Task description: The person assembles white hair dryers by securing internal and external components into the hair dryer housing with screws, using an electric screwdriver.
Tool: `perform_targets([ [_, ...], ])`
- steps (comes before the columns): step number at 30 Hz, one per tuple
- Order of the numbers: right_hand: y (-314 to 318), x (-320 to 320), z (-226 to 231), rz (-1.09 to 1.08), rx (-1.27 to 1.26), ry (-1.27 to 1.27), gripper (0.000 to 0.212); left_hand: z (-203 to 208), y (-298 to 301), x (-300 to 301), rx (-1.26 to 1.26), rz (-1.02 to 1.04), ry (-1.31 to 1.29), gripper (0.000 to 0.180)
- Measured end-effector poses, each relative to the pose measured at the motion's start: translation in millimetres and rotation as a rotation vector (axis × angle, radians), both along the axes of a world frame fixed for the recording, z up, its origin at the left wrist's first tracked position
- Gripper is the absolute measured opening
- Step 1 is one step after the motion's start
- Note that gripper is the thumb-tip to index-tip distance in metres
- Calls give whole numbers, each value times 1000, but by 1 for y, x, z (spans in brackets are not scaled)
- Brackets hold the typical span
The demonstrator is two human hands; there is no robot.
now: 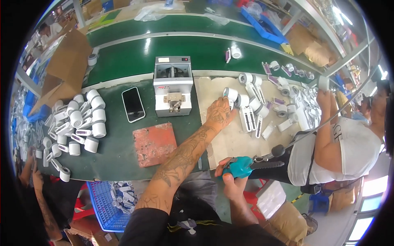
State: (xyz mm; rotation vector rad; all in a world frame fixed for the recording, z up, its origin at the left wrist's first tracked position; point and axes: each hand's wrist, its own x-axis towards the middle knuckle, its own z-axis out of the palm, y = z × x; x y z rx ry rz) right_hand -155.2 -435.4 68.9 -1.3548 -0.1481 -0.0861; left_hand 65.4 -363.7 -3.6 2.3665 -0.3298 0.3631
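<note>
My left hand (221, 113), on a tattooed forearm, reaches across to the brown sheet right of the middle. Its fingers close around a white round-headed part (231, 94) at the near side of a cluster of similar parts. Much of this part's lower portion is hidden by the hand. Close to my body, my right hand (234, 184) is wrapped around a teal electric screwdriver (239, 167), tilted, with a dark coiled cord running to the right. Several white parts with slotted handles (248, 118) lie just right of my left hand.
A grey screw feeder (173, 92) stands mid-bench, with a phone (134, 105) and a worn red block (154, 144) nearby. White parts are heaped at left (76, 119). A blue basket (107, 209) sits below the bench edge. A co-worker (340, 143) works at right.
</note>
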Motion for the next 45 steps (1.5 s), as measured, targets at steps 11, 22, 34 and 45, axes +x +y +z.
perform_targets([
  [11, 8, 39, 1, -50, -136, 8, 63, 64, 160, -124, -12, -184, -144, 25],
  [22, 112, 111, 19, 181, 229, -185, 75, 44, 223, -156, 17, -70, -139, 26],
  [34, 142, 187, 29, 6, 123, -233, 78, 58, 236, -133, -14, -86, 62, 27],
  [45, 155, 218, 5, 78, -37, -354, 50, 37, 227, -132, -76, -12, -39, 24],
])
